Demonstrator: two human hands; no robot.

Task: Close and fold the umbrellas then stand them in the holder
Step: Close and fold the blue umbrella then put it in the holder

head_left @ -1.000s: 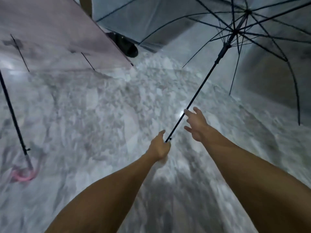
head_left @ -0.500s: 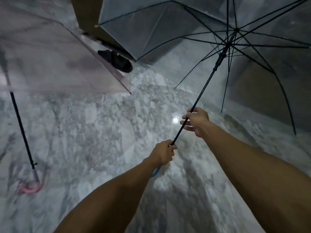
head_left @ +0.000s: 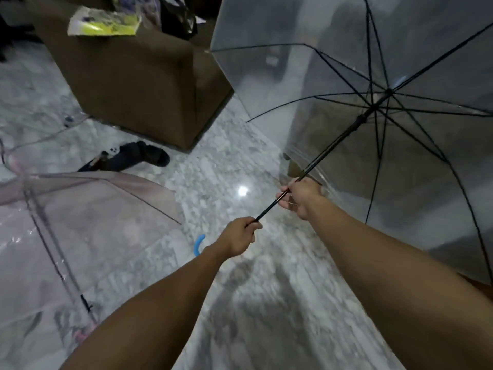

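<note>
An open clear umbrella [head_left: 306, 76] with black ribs fills the upper right. Its black shaft [head_left: 333, 141] slants down to its blue hooked handle [head_left: 198, 244]. My left hand [head_left: 237, 237] is shut on the shaft just above the handle. My right hand [head_left: 301, 197] is shut on the shaft a little higher up. A second open clear umbrella [head_left: 88, 206] with pink trim lies on the floor at the left, its pink handle [head_left: 82, 333] near my left forearm. No holder is in sight.
A brown box-like piece of furniture [head_left: 144, 84] stands at the upper middle, with yellow-and-white papers [head_left: 104, 24] and a black bag [head_left: 176, 17] on top. Dark sandals [head_left: 133, 157] lie on the marble floor [head_left: 224, 161] in front of it.
My view has tilted up and the brown furniture has come into sight. My right hand went from open beside the shaft to closed around it. The blue handle now shows below my left hand.
</note>
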